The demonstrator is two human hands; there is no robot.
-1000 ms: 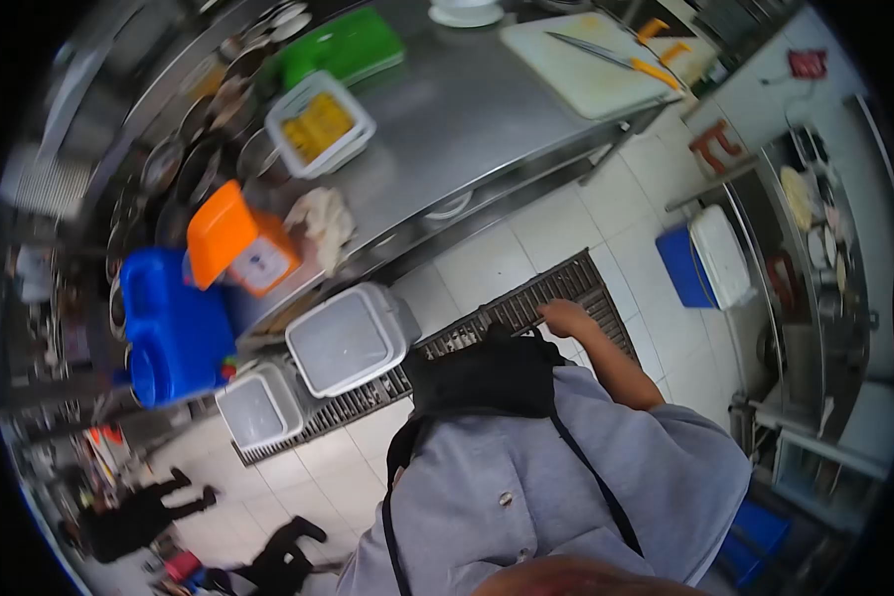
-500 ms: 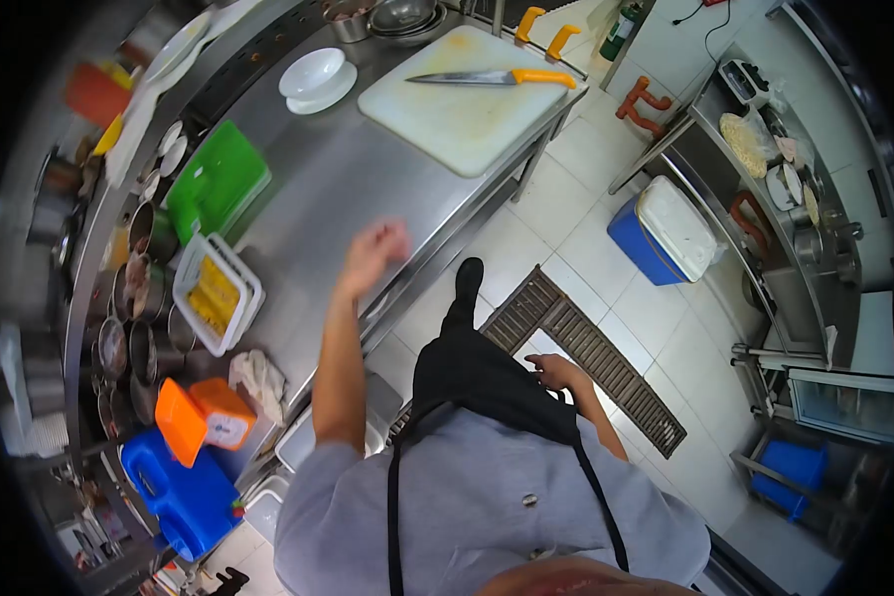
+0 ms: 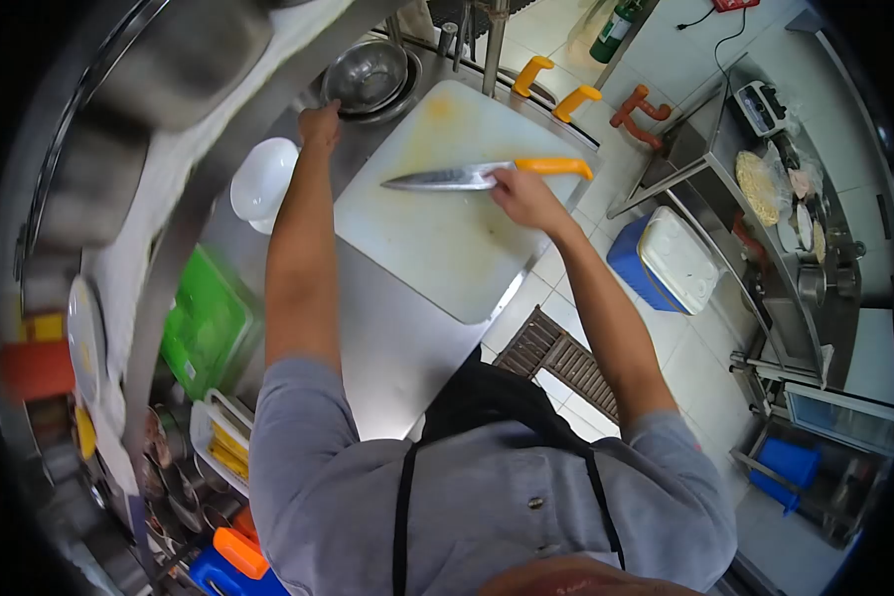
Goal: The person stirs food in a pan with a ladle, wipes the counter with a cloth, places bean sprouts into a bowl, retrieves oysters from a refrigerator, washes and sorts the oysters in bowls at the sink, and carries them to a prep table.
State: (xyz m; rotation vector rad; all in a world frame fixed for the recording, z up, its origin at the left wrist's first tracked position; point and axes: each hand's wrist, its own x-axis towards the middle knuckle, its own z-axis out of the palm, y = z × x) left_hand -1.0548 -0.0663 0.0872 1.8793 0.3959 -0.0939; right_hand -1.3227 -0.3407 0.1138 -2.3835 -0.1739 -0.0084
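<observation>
My right hand [image 3: 528, 202] is closed at the join of blade and handle on a large kitchen knife [image 3: 447, 179] with a yellow handle. The knife lies across a stained white cutting board [image 3: 417, 238], its tip pointing left. My left hand [image 3: 320, 129] reaches to the far side of the steel table, its fingers curled beside the rim of the stacked metal bowls [image 3: 366, 77]. What those fingers grip, if anything, is hidden. Just left of that forearm stand stacked white bowls [image 3: 263, 181], partly covered by the arm.
A green tray [image 3: 204, 323] and a white basket with yellow contents [image 3: 226, 447] sit to the left. Yellow-handled tools [image 3: 576, 102] hang at the table's right edge. On the floor to the right are a blue cooler [image 3: 666, 260] and a drain grate [image 3: 551, 353].
Both my hands have moved forward: the right from beside my body to the knife, the left from over the table's near part to the metal bowls. I stand closer to the board.
</observation>
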